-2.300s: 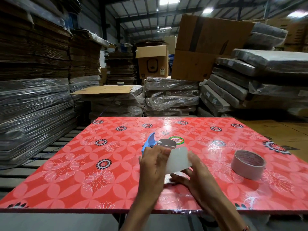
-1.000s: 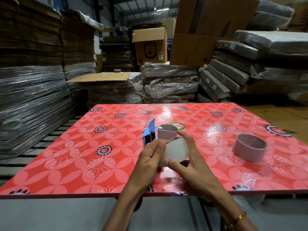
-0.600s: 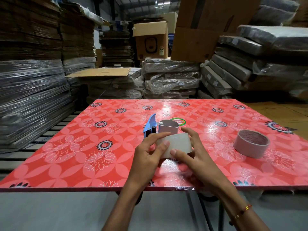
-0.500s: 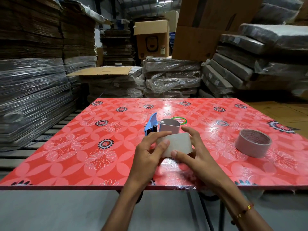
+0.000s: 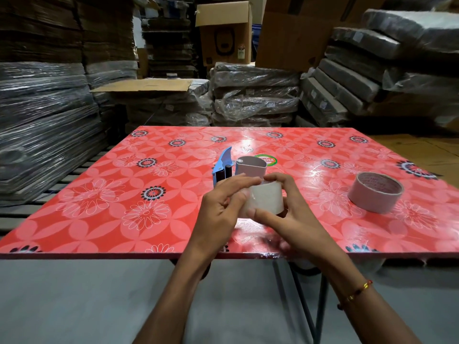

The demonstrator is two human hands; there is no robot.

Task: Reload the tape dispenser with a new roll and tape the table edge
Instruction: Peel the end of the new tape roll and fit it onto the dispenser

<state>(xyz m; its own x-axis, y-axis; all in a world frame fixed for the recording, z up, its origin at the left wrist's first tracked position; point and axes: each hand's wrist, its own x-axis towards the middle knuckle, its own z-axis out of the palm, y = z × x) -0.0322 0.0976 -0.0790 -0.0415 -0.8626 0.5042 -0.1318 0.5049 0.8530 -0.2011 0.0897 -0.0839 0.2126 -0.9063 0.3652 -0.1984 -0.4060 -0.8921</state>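
Observation:
A clear tape roll [image 5: 267, 200] is held above the near half of the red flowered table [image 5: 129, 209]. My left hand [image 5: 219, 209] grips its left side, with fingertips on its top edge. My right hand [image 5: 289, 214] cups it from the right and below, thumb in front. Just behind the roll the blue tape dispenser [image 5: 224, 167] stands on the table, its grey hub [image 5: 250, 166] partly hidden by my fingers. A second roll with a brown cardboard core [image 5: 375, 192] lies flat at the right.
The table's near edge [image 5: 99, 255] runs across the view, with metal legs [image 5: 293, 294] and grey floor below. Stacks of wrapped flat cardboard [image 5: 44, 115] rise at the left and behind. Cardboard boxes [image 5: 224, 33] stand at the back.
Both hands have kept hold of the clear roll and turned it. My left fingertips have moved up onto its top edge. The camera has tilted down a little.

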